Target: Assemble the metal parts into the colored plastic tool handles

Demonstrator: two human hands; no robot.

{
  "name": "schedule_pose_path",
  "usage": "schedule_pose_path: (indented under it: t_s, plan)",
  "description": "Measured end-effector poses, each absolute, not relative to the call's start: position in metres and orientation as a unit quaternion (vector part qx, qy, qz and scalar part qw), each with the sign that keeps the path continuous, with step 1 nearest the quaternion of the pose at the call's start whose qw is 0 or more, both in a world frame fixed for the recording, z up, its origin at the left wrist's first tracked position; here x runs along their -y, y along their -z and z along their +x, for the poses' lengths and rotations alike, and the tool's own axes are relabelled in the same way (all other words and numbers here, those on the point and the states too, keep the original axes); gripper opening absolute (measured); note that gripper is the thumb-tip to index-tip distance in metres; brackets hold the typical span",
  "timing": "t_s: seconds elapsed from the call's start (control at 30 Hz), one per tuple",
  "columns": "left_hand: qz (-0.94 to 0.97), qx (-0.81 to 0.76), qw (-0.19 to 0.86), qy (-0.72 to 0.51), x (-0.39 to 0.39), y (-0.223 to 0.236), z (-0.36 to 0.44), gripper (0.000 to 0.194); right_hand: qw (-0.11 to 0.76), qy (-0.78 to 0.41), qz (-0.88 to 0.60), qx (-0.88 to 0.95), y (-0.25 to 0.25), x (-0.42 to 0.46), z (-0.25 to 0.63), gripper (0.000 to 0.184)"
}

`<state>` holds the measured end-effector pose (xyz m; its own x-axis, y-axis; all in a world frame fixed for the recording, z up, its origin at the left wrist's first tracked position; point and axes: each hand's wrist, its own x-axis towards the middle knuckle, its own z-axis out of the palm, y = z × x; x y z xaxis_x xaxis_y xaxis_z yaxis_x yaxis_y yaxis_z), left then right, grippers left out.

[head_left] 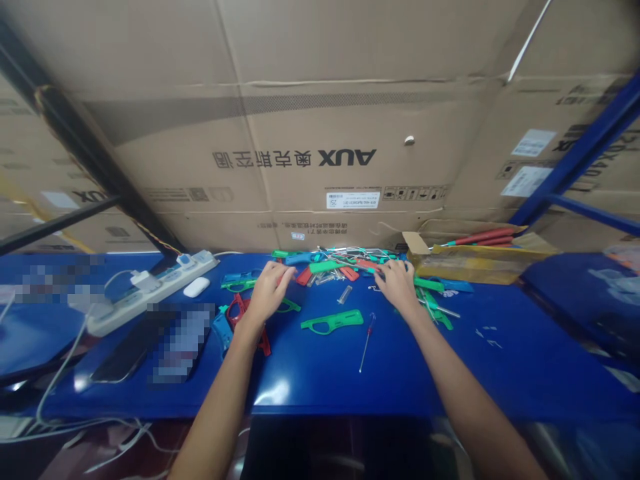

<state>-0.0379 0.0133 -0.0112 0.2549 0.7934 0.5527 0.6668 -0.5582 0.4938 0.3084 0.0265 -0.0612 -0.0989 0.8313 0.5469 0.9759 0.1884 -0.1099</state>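
1. Heaped plastic and metal parts (326, 267) are right where the action is, spread between both sets of fingertips and running on past them towards the carton (295, 120) behind.
2. Right hand (399, 285) is in at the heap's right side! Its fingers bend down over the parts, slightly spread, thumb apart; a red piece (367, 265) sits just beside that thumb. Whether they pinch anything, I cannot tell.
3. Left hand (269, 293) is over at the other end, fingers curled close together, thumb standing off to the side. A touch of red shows between them, but a firm grip I cannot confirm.
4. Just outside the left fingers, a blue-and-green group of casings (235, 281); below them, beside the wrist, a red casing (239, 309) and a blue casing (223, 331).
5. Centre stage, nearer the wearer than either set of fingers and between the forearms: a lone green casing (345, 319), lying flat. To its right, a slim rod (365, 347); beyond it, a small clear tube (345, 295).
6. Past the right fingers, just beyond, an open box (470, 270) with long red pieces (483, 236); well left of the left fingers, a power strip (165, 285), all on the blue table (320, 383).
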Motion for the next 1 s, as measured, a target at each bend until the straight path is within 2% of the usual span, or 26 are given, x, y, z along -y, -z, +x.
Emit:
schedule_pose_path:
  t_s: [0.27,0.4,0.53,0.63,0.83,1.0]
  plan:
    - [0.808,-0.449,0.068,-0.375,-0.009,0.01,-0.026,0.038,0.281,0.139,-0.563,0.765,0.058,-0.028,0.297,0.031]
    - [0.825,-0.429,0.018,-0.367,-0.007,0.013,-0.016,0.028,0.314,0.136,-0.535,0.772,0.044,-0.023,0.29,0.031]
    - [0.834,-0.408,-0.047,-0.369,-0.003,0.016,0.002,0.054,0.345,0.142,-0.497,0.783,0.034,-0.016,0.281,0.031]
    - [0.85,-0.393,-0.075,-0.342,-0.001,0.019,0.015,0.058,0.373,0.165,-0.46,0.789,0.029,-0.013,0.277,0.03]
    - [0.842,-0.417,-0.103,-0.326,-0.001,0.022,0.028,0.052,0.398,0.167,-0.409,0.804,0.022,-0.008,0.276,0.031]
    - [0.839,-0.413,-0.123,-0.332,-0.001,0.013,0.029,0.03,0.477,0.184,-0.394,0.764,0.015,0.004,0.269,0.034]
